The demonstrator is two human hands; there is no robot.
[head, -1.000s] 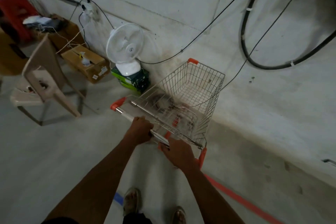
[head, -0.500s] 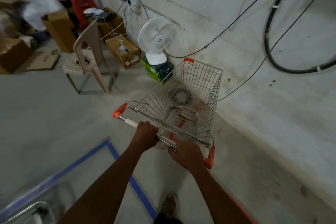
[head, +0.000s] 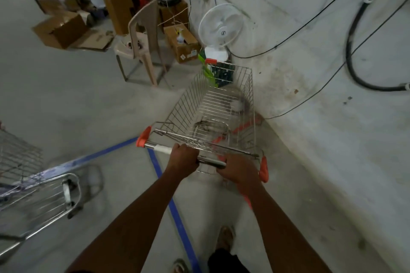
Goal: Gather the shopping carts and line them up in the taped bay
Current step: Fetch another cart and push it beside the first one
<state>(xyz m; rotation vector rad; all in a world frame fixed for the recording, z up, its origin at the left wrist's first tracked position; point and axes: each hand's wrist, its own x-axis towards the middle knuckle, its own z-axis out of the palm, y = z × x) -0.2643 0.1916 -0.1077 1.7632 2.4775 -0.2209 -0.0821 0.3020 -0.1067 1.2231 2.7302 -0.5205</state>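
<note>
Both hands, L (head: 184,158) & R (head: 238,169), grip cart (head: 213,115) handle by wall (head: 310,73).

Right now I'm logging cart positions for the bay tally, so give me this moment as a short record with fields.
held cart: wire cart, empty, nose toward the wall
left hand: gripping the handle bar
right hand: gripping the same bar
floor tape: blue tape passes under the arms
second cart: lower left, blurred
ahead: fan, plastic chair

Glossy metal-wire cart (head: 221,106), orange plastic corners; matt, rough concrete floor (head: 77,99).
</note>
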